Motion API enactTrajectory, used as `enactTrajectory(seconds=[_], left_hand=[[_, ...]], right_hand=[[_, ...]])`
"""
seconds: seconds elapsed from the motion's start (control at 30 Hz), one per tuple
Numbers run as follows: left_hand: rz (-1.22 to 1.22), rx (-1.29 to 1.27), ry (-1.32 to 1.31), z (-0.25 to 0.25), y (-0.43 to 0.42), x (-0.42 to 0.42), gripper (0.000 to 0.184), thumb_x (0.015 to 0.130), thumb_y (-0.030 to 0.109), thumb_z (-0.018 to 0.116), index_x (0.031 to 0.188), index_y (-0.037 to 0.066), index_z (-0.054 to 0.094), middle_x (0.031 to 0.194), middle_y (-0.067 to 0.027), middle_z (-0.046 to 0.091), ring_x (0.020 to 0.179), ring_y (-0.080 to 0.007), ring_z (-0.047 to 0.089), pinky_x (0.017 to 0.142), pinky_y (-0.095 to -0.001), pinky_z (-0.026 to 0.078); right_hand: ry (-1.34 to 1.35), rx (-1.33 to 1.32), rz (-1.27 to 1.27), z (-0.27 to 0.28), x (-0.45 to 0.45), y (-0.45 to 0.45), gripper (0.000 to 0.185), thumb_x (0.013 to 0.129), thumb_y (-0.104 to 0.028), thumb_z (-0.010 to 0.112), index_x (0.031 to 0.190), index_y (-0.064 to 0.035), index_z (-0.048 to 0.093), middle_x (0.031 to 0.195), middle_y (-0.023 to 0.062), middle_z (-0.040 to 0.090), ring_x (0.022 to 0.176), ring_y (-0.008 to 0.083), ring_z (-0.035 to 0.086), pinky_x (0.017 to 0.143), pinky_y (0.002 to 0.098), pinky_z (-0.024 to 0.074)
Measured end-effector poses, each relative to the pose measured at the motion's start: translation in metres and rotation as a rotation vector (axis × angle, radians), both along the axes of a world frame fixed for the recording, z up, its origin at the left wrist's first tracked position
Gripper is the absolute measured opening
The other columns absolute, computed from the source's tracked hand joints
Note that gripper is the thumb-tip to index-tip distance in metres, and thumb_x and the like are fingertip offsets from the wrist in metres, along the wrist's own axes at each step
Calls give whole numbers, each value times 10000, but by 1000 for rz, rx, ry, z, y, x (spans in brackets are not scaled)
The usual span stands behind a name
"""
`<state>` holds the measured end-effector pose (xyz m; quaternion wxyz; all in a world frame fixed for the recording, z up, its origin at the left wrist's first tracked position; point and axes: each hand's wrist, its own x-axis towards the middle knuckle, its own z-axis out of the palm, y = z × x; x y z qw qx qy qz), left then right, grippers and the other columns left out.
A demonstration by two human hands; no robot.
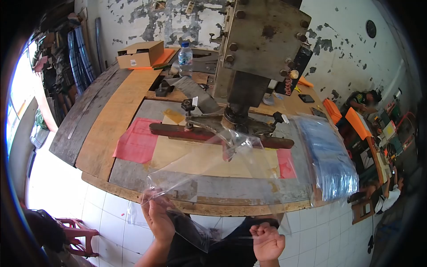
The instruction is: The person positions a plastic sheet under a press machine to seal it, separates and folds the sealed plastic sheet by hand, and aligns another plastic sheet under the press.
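A clear plastic sheet point(200, 178), see-through and creased, stretches from the table's front edge up to below the press head. My left hand point(158, 213) is closed on its lower left part. At the lower right, my right hand point(267, 242) has its fingers curled in at the film, and the exact grip is hard to see. Above the sheet is the press head point(238, 113) with a long reddish bar point(175, 132) across it. Beneath the bar lies a cream board point(195, 162), with pink sheets point(135, 141) at its sides.
A stack of clear bluish plastic sheets point(327, 155) lies on the table's right side. At the back stand a cardboard box point(141, 54) and a water bottle point(185, 60). A phone point(306, 99) rests at the back right. A red stool point(78, 236) is at lower left. Other people sit at right.
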<state>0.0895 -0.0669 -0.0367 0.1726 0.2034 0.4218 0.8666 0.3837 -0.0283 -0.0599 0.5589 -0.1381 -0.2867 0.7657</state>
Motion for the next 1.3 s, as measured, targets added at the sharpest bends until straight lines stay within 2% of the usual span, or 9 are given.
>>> enactTrajectory(seconds=[0.13,0.2,0.27,0.4,0.6,0.73,0.8,1.03,1.3], left_hand=[[-175,-45,47,-5,3,3,384,1070,298,507,1331,23,442,1217,-155,594,810,-178,628,639,-318,560],[-218,-33,43,3,8,14,395,1067,317,516,1323,23,459,1207,-148,581,828,-175,633,641,-314,556],[-398,-8,146,16,10,21,411,1068,341,512,1316,17,469,1222,-141,552,837,-182,635,639,-315,553],[-388,83,231,33,18,31,459,1049,375,565,1291,-6,480,1284,-165,491,844,-193,625,625,-306,537],[-420,85,249,46,22,20,426,1033,331,610,1260,-11,498,1314,-162,457,1029,-188,591,746,-307,547],[-569,74,227,57,23,40,301,1016,207,633,1208,-5,540,1332,-152,444,1111,-190,564,894,-321,518],[-605,14,308,47,22,52,258,980,139,661,1173,-3,566,1344,-189,442,1229,-246,509,1017,-374,446],[-406,-110,651,65,22,50,292,892,227,815,984,23,629,1271,-228,509,1197,-315,541,957,-404,478],[-566,-163,850,73,15,46,316,833,217,879,901,37,628,1259,-166,554,1036,-278,624,847,-373,522]], right_hand=[[459,-110,418,-17,-1,4,340,1044,-282,396,1006,-50,642,1188,75,618,1489,379,381,1276,601,142],[441,-154,459,-19,-15,7,197,1009,-136,506,1152,-105,638,1203,58,610,1394,333,465,1213,557,234],[301,-265,407,-9,-30,10,355,928,-10,661,1260,-133,637,1241,50,601,1252,304,565,1094,479,381],[230,-88,261,12,-68,22,559,867,-53,771,1385,-143,579,1435,78,530,1316,294,492,1125,462,363],[213,348,451,35,-66,49,687,1006,-196,549,1627,-89,274,1649,218,320,1553,399,227,1251,516,213],[797,115,829,32,-68,46,600,1062,-109,462,1624,-76,255,1666,275,235,1566,438,158,1253,537,197],[219,597,516,47,-76,49,577,1084,-157,464,1622,-120,258,1720,205,93,1581,396,151,1276,547,148],[341,413,599,72,-77,51,645,1100,-433,327,1652,-154,143,1677,342,-30,1568,492,64,1270,567,114],[711,256,734,67,-70,57,671,1103,-454,264,1670,-202,7,1654,386,-1,1553,530,77,1255,613,96]])
